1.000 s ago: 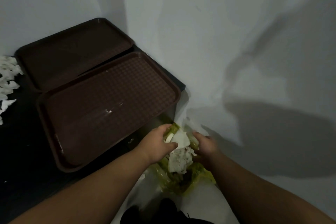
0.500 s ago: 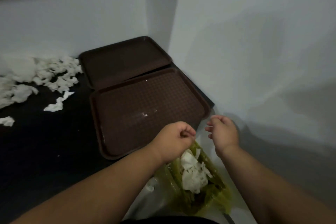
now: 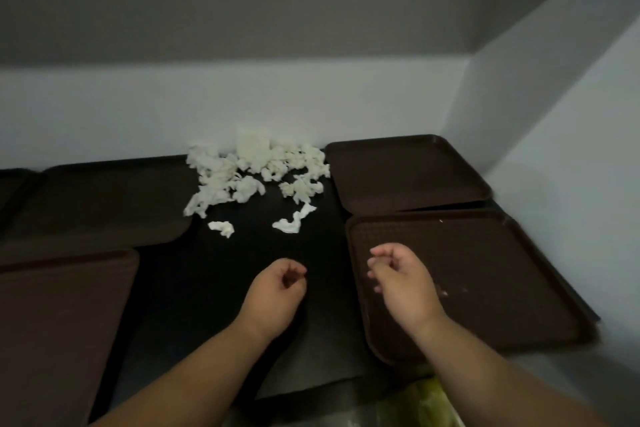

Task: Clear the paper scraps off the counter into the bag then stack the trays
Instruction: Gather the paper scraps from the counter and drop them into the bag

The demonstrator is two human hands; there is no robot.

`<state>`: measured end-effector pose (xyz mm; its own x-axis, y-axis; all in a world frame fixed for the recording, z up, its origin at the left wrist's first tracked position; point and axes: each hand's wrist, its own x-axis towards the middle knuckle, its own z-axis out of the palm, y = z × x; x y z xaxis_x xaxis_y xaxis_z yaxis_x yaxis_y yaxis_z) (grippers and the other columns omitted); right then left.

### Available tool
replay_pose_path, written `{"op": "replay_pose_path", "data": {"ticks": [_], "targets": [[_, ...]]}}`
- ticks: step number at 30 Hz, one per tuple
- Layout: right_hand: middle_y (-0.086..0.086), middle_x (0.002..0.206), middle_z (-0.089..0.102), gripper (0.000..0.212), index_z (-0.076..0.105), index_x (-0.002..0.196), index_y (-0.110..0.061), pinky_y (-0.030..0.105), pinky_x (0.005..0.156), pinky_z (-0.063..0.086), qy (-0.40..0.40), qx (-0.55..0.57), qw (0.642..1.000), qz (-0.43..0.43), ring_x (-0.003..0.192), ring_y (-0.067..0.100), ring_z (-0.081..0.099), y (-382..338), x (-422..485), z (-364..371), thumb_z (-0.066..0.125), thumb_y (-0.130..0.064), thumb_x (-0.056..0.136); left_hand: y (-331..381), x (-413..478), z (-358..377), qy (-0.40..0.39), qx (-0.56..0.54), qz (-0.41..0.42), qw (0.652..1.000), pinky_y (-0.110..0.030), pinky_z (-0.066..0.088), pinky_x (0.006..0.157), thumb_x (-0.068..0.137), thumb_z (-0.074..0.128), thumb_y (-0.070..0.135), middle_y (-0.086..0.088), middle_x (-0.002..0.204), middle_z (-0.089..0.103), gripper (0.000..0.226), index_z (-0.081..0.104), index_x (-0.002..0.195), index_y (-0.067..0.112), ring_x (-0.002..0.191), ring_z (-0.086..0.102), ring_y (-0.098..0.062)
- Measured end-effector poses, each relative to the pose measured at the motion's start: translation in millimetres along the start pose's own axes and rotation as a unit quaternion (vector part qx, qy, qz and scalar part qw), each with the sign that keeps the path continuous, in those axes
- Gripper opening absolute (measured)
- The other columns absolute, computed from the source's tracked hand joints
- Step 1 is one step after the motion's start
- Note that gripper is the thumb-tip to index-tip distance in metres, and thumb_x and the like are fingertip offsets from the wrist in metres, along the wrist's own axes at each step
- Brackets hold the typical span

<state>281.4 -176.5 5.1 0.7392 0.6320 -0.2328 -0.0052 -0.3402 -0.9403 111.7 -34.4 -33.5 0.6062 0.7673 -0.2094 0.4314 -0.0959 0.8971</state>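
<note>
White crumpled paper scraps (image 3: 256,177) lie heaped at the far centre of the black counter (image 3: 207,288), uncleared. The yellow-green plastic bag (image 3: 422,402) shows at the near right edge. Brown plastic trays (image 3: 485,270) lie spread left and right, not stacked. My left hand (image 3: 277,291) and right hand (image 3: 401,277) hover empty, fingers loosely curled. I judge most of the work outstanding.

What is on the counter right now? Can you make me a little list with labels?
paper scraps: white pile by the back wall, on the dark counter
right side: near right tray and far right tray, brown, not yet stacked
left side: near left tray and far left tray, brown
bag: yellow-green, only a bit shows at the bottom edge
left hand: loosely curled, empty, over the counter
right hand: loosely curled, empty, over the near right tray
</note>
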Motion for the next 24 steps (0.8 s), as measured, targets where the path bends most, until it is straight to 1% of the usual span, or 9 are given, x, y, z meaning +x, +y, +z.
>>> {"op": "replay_pose_path", "data": {"ticks": [3,5,7,8,10,12,15,19,24], "targets": [[-0.001,0.102,0.068,0.018,0.065,0.107,-0.030,0.025,0.082,0.054,-0.065,-0.033,0.997,-0.015,0.094,0.014,0.066,-3,17,69,0.068,-0.019,0.093,-41,16,-64,0.052,0.059,-0.032,0.996,-0.027,0.054,0.090,0.093,0.069,0.018,0.007,0.107,0.067,0.021,0.064,0.103,0.036,0.097,0.066,-0.006],[-0.008,0.116,0.060,0.027,0.062,0.115,-0.031,0.010,0.080,0.045,-0.084,-0.097,0.991,-0.026,0.101,0.007,0.061,4,33,111,0.071,-0.023,0.091,-64,32,-97,0.058,0.097,-0.042,0.993,-0.023,0.055,0.083,0.093,0.069,0.023,0.010,0.112,0.064,0.025,0.063,0.114,0.036,0.090,0.067,-0.005],[-0.011,0.125,0.048,0.039,0.055,0.128,-0.031,0.006,0.078,0.043,-0.087,-0.164,0.982,-0.021,0.099,0.003,0.057,11,48,144,0.069,-0.027,0.092,-82,51,-116,0.060,0.148,-0.030,0.987,-0.019,0.053,0.079,0.092,0.069,0.027,0.013,0.115,0.061,0.032,0.063,0.122,0.034,0.087,0.067,-0.005],[-0.010,0.130,0.046,0.045,0.052,0.134,-0.031,0.009,0.084,0.044,-0.079,-0.201,0.976,-0.022,0.103,0.005,0.055,16,56,158,0.068,-0.030,0.092,-90,61,-121,0.068,0.185,-0.013,0.980,-0.020,0.051,0.089,0.091,0.069,0.030,0.014,0.121,0.058,0.036,0.062,0.126,0.033,0.099,0.065,-0.005],[-0.007,0.140,0.041,0.058,0.043,0.144,-0.030,0.025,0.106,0.040,-0.050,-0.304,0.950,-0.045,0.125,0.012,0.044,23,73,181,0.065,-0.037,0.091,-101,83,-123,0.095,0.286,0.029,0.953,-0.029,0.037,0.112,0.089,0.069,0.039,0.009,0.141,0.048,0.051,0.055,0.138,0.032,0.134,0.044,-0.013],[-0.006,0.148,0.035,0.070,0.032,0.151,-0.029,0.034,0.115,0.030,-0.015,-0.375,0.924,-0.077,0.138,0.017,0.031,27,89,199,0.061,-0.046,0.089,-107,103,-124,0.127,0.345,0.055,0.928,-0.039,0.024,0.120,0.087,0.067,0.051,-0.002,0.159,0.031,0.072,0.040,0.151,0.030,0.150,0.023,-0.023],[0.003,0.158,0.028,0.083,0.025,0.155,-0.024,0.042,0.118,0.022,0.044,-0.376,0.921,-0.089,0.146,0.023,0.024,25,119,216,0.064,-0.051,0.086,-109,135,-122,0.156,0.356,0.063,0.919,-0.045,0.020,0.122,0.088,0.061,0.060,-0.012,0.166,0.009,0.090,0.018,0.160,0.030,0.155,0.007,-0.030],[0.016,0.165,0.013,0.097,0.015,0.157,-0.022,0.048,0.120,0.016,0.089,-0.361,0.924,-0.085,0.150,0.032,0.017,20,160,227,0.070,-0.049,0.082,-102,173,-110,0.197,0.365,0.098,0.905,-0.050,0.024,0.121,0.090,0.065,0.050,-0.017,0.164,0.015,0.083,0.024,0.158,0.026,0.151,0.015,-0.037],[0.021,0.165,-0.004,0.103,0.003,0.159,-0.026,0.047,0.121,0.012,0.095,-0.393,0.911,-0.085,0.152,0.033,0.007,15,196,233,0.066,-0.057,0.084,-98,201,-108,0.201,0.396,0.053,0.894,-0.049,-0.005,0.123,0.094,0.048,0.060,-0.019,0.167,-0.008,0.084,0.006,0.160,0.030,0.154,-0.012,-0.040]]}}
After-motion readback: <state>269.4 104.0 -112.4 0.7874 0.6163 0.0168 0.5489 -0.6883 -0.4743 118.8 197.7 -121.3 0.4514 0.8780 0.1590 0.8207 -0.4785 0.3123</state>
